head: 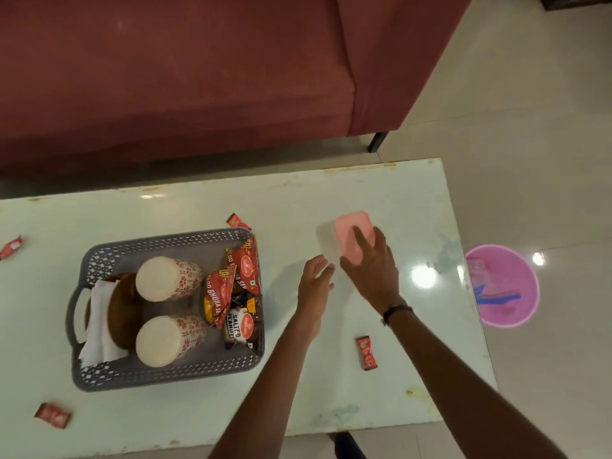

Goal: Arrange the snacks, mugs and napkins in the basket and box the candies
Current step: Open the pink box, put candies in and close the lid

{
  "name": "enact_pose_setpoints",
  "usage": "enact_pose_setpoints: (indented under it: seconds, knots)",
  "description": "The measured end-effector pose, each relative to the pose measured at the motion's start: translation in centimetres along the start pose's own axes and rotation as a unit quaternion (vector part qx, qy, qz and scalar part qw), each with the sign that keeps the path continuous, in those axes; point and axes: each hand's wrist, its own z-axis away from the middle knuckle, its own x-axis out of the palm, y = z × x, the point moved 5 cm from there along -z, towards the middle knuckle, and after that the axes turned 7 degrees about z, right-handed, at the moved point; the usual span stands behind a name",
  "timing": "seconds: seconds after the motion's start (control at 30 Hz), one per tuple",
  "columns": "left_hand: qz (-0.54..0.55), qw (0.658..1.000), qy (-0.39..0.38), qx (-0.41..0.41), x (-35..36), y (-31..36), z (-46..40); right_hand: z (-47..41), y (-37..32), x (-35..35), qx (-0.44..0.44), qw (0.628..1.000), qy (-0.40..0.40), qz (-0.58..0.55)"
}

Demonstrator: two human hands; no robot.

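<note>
A grey lattice basket (109, 376) on the white table holds two upturned floral mugs (165, 278), white napkins (99, 323), brown coasters and red snack packets (243, 270). A small box with a pink lid (347, 231) sits to the right of the basket. My right hand (372, 266) lies on top of the lid with fingers spread. My left hand (314, 281) hovers open just left of the box, touching nothing. Red wrapped candies lie loose on the table: one behind the basket (237, 221), one near my right forearm (366, 352), one at the far left (10, 247), one at front left (53, 415).
A maroon sofa (198, 77) stands beyond the table's far edge. A pink waste bin (523, 313) with scraps sits on the tiled floor to the right of the table (381, 187). The table's right edge runs close to the box.
</note>
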Motion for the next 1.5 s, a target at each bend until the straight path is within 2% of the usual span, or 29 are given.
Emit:
enact_pose_setpoints:
  seconds: [0.1,0.17,0.33,0.4,0.57,0.63,0.7,0.77,0.87,0.93,1.0,1.1,1.17,1.3,1.5]
  knots:
    - [0.052,0.998,0.003,-0.043,-0.3,-1.6,0.4,3.8,-0.3,0.8,0.041,0.991,-0.050,-0.115]
    - [0.081,0.994,-0.022,-0.068,-0.3,-2.3,0.5,5.8,-0.8,0.7,0.057,0.978,-0.065,-0.188]
    - [0.158,0.982,-0.056,-0.086,-0.4,-2.2,0.3,8.2,-1.9,-0.8,0.058,0.957,-0.076,-0.275]
    - [0.148,0.984,-0.061,-0.081,-0.5,-2.1,-0.2,8.1,-1.7,-1.3,0.071,0.940,-0.096,-0.319]
    - [0.209,0.968,-0.080,-0.111,-1.3,-2.2,-0.7,7.5,-0.7,-1.9,0.064,0.894,-0.181,-0.404]
    - [0.172,0.975,-0.079,-0.115,-1.2,-2.2,-0.8,7.5,-0.3,-2.0,0.069,0.857,-0.209,-0.466]
    - [0.090,0.990,-0.047,-0.099,-0.9,-1.6,-0.8,7.6,0.1,-1.7,0.084,0.834,-0.212,-0.503]
    - [-0.007,0.998,0.000,-0.064,-0.9,-0.9,-0.9,7.7,0.6,-0.9,0.106,0.828,-0.209,-0.510]
    - [-0.079,0.996,0.046,-0.023,-1.2,-0.7,-1.0,7.5,0.9,0.1,0.122,0.828,-0.207,-0.507]
    - [-0.089,0.993,0.073,-0.011,-1.8,-1.3,-1.4,7.1,1.2,0.4,0.131,0.821,-0.199,-0.519]
    - [-0.045,0.994,0.099,-0.029,-2.3,-1.9,-1.7,6.5,1.8,0.2,0.146,0.799,-0.176,-0.556]
    - [-0.032,0.991,0.114,-0.066,-2.6,-2.6,-2.4,5.9,3.5,0.2,0.214,0.727,-0.132,-0.638]
    - [-0.067,0.989,0.113,-0.063,-2.4,-2.6,-2.5,5.6,4.8,0.2,0.252,0.702,-0.101,-0.659]
    - [-0.131,0.985,0.111,-0.024,-2.0,-2.4,-2.0,4.6,6.6,-0.1,0.271,0.704,-0.070,-0.653]
    - [-0.138,0.985,0.104,-0.006,-1.8,-2.7,-1.6,2.9,8.6,1.0,0.284,0.768,-0.070,-0.569]
